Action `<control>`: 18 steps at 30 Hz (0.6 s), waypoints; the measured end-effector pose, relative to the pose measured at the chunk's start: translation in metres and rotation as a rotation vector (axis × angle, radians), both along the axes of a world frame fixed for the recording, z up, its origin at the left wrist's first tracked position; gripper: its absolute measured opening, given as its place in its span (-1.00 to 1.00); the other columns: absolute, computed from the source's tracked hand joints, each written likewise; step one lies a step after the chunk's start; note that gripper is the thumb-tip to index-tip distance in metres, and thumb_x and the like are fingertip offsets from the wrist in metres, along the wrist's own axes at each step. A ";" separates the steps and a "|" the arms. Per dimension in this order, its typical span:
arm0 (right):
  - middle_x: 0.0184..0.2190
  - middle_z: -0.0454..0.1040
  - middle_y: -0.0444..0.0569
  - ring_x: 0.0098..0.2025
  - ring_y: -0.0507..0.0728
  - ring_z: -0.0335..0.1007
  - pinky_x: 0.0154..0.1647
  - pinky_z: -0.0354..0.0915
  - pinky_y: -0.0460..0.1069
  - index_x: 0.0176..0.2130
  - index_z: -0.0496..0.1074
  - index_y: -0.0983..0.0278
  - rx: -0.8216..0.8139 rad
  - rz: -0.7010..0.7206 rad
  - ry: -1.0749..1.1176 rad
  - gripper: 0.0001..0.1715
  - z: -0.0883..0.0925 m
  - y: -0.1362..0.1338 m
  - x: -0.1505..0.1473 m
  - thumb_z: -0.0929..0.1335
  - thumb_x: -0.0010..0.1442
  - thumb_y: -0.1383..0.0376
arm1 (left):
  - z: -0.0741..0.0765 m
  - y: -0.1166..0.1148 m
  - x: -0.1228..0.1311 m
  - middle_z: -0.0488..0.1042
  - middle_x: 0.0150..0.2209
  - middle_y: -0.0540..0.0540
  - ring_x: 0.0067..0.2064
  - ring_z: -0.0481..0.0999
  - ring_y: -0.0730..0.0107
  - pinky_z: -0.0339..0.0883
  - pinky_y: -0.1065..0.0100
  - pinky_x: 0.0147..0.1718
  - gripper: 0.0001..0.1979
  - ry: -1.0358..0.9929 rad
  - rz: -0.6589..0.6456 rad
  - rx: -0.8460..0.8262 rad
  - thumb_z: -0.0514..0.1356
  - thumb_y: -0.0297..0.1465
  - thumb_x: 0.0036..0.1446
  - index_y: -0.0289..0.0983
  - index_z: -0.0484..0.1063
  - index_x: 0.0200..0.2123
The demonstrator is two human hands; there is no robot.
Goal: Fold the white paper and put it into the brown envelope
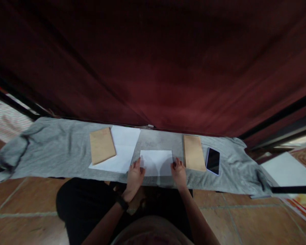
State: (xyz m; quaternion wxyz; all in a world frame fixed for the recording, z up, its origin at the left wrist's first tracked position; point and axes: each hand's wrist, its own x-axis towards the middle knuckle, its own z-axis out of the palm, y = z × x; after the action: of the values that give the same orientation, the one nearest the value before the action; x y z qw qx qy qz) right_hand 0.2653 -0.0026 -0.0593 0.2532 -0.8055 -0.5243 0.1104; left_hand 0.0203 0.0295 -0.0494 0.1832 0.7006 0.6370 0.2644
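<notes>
Touching left edge of white sheet point(156, 162) with left hand point(136, 174), right edge with right hand point(179, 173); cannot tell whether pinching it or merely resting there. White sheet flat on grey cloth point(66, 146), lower centre of frame. Lower left of centre: brown packet point(102, 146), partly over larger paper point(126, 146). Lower right of centre: second packet point(194, 153) just beside right hand, then phone point(213, 161). Red drape point(153, 81) across top of frame.
</notes>
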 end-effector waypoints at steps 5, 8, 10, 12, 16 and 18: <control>-0.21 0.59 0.08 -0.20 0.16 0.55 -0.18 0.36 -0.05 0.02 0.44 0.33 -0.068 -0.034 0.091 -0.63 0.006 0.012 0.006 0.26 0.25 0.31 | -0.008 0.016 0.000 0.50 -0.11 -0.21 -0.12 0.54 0.10 0.41 0.07 -0.01 -0.42 -0.175 0.063 -0.045 0.16 -0.48 0.07 -0.29 0.33 0.21; -0.32 0.61 0.03 -0.29 0.14 0.55 -0.29 0.33 -0.08 -0.13 0.51 0.30 -0.079 -0.022 0.109 -0.71 0.007 0.012 0.005 0.26 0.23 0.31 | -0.010 0.019 -0.001 0.51 -0.19 -0.18 -0.17 0.55 0.12 0.43 0.08 -0.05 -0.42 -0.221 0.096 -0.078 0.15 -0.51 0.05 -0.34 0.35 0.20; -0.41 0.59 -0.02 -0.35 0.13 0.53 -0.35 0.30 -0.09 -0.24 0.53 0.27 -0.084 -0.002 0.122 -0.73 0.008 0.011 0.006 0.25 0.23 0.29 | -0.010 0.021 0.000 0.51 -0.29 -0.12 -0.24 0.54 0.16 0.45 0.11 -0.11 -0.41 -0.271 0.097 -0.114 0.16 -0.51 0.05 -0.32 0.35 0.21; -0.44 0.58 -0.03 -0.36 0.12 0.52 -0.37 0.29 -0.09 -0.26 0.54 0.26 -0.078 0.008 0.127 -0.71 0.009 0.012 0.008 0.24 0.23 0.28 | -0.008 0.023 0.004 0.50 -0.35 -0.06 -0.31 0.53 0.22 0.45 0.16 -0.17 -0.40 -0.327 0.093 -0.128 0.15 -0.51 0.05 -0.30 0.34 0.22; -0.41 0.57 0.01 -0.34 0.16 0.51 -0.34 0.29 -0.06 -0.23 0.53 0.29 -0.060 -0.013 0.098 -0.69 0.012 0.015 0.014 0.23 0.24 0.27 | -0.003 0.035 0.014 0.51 -0.35 -0.06 -0.32 0.53 0.27 0.45 0.21 -0.20 -0.40 -0.356 0.084 -0.130 0.16 -0.53 0.06 -0.34 0.33 0.23; -0.37 0.57 0.03 -0.30 0.17 0.50 -0.28 0.32 -0.04 -0.17 0.52 0.31 -0.050 -0.017 0.082 -0.68 0.014 0.015 0.016 0.22 0.25 0.28 | 0.000 0.041 0.017 0.52 -0.33 -0.08 -0.30 0.54 0.27 0.46 0.21 -0.18 -0.42 -0.307 0.062 -0.132 0.15 -0.54 0.08 -0.36 0.35 0.21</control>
State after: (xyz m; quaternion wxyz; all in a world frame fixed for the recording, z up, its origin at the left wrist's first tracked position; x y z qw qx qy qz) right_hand 0.2815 0.0121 -0.0457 0.2551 -0.8108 -0.5037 0.1542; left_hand 0.0376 0.0701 -0.0493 0.3158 0.6184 0.6389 0.3312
